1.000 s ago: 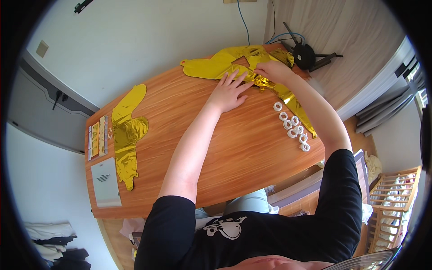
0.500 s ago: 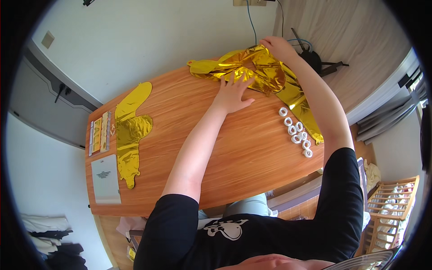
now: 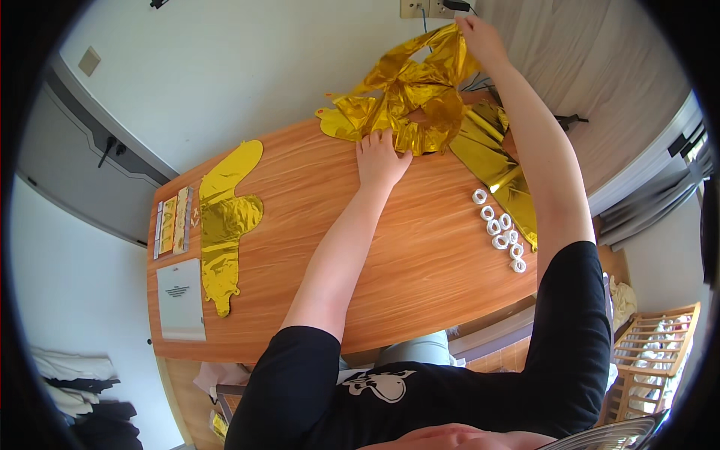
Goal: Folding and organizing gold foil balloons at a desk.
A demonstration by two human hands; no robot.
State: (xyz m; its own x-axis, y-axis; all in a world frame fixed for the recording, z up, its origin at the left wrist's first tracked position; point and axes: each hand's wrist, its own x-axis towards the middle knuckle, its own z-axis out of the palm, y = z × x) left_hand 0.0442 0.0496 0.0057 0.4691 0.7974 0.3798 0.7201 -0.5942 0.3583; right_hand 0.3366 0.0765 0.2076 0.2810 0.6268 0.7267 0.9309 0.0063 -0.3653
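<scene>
Right hand [image 3: 480, 34] now raised higher, fingers pinching gold foil [image 3: 409, 105] top, lifting it; left hand [image 3: 381, 157] stays flat, fingers spread on foil edge.

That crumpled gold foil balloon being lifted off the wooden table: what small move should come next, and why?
Probably keep raising the right hand a little, so the crumpled gold foil balloon hangs free. Its lower folds lie bunched on the wooden table, where the left hand presses flat beside them, and another gold foil sheet lies underneath, so lifting seems the way to part them.
</scene>
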